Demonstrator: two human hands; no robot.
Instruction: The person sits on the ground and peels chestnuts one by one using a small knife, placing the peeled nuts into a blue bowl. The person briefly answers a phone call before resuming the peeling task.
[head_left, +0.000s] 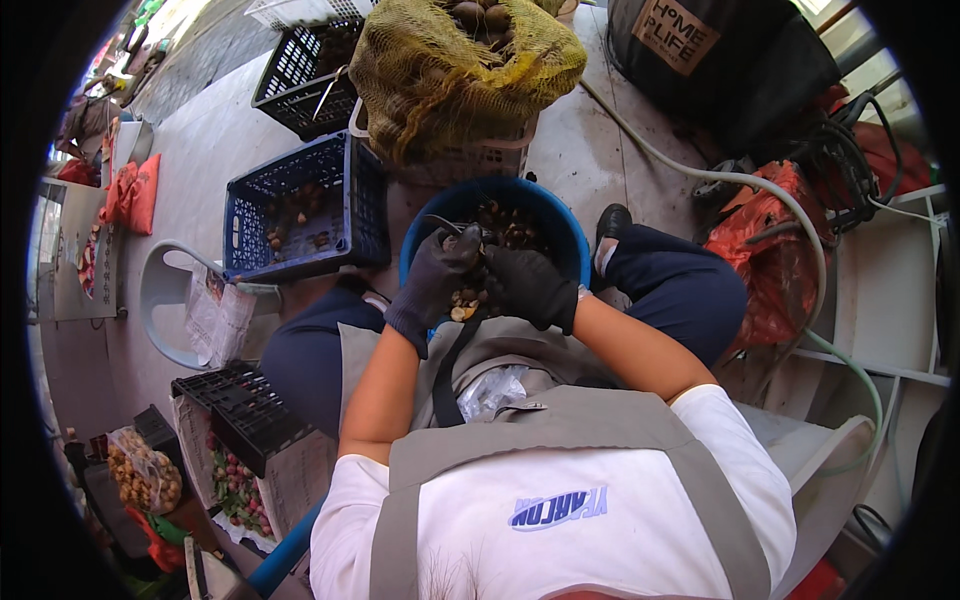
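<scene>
Both hands wear dark knit gloves and meet above a round blue plastic tub between my knees. My left hand is closed around a curved metal tool, apparently a blade, which sticks out above its fingers. My right hand has its fingers curled, with the tips against the left fingers. A small brownish thing seems to sit where they meet, mostly hidden by the gloves. Many dark brown nuts or corms and scraps lie in the tub. Some pale yellow cut pieces show near its front.
A yellow mesh sack of brown round produce rests on a pale crate beyond the tub. Left stand a blue crate with scattered pieces and a black crate. A hose, black bucket and red plastic bag lie right.
</scene>
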